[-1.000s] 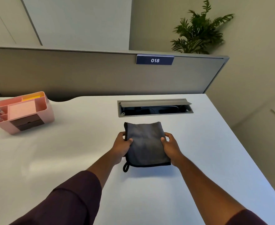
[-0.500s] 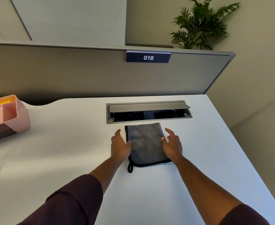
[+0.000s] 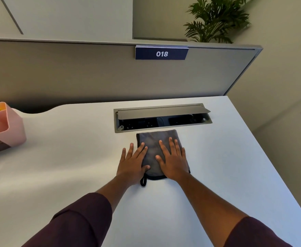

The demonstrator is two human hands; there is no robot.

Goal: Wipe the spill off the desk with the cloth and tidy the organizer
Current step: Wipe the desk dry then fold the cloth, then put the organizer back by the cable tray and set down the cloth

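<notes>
- Where the desk (image 3: 66,175) meets the frame's left edge, pink organizer (image 3: 3,127), partly cut off, well apart from the hands.
- Left hand (image 3: 133,164): flat, fingers spread, half on the cloth's left edge, half on desk; no grip.
- Folded grey cloth (image 3: 153,145) under both palms, just in front of the cable tray (image 3: 162,116).
- Right hand (image 3: 172,161): flat on the cloth, fingers splayed, nothing grasped.
- Grey partition behind with tag "018" (image 3: 161,53); plant (image 3: 217,18) far right.

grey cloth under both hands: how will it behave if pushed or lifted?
The folded grey cloth looks soft, so it would likely droop when lifted. On the smooth white desk it probably slides easily under flat palms. Its corner loop may trail.
</notes>
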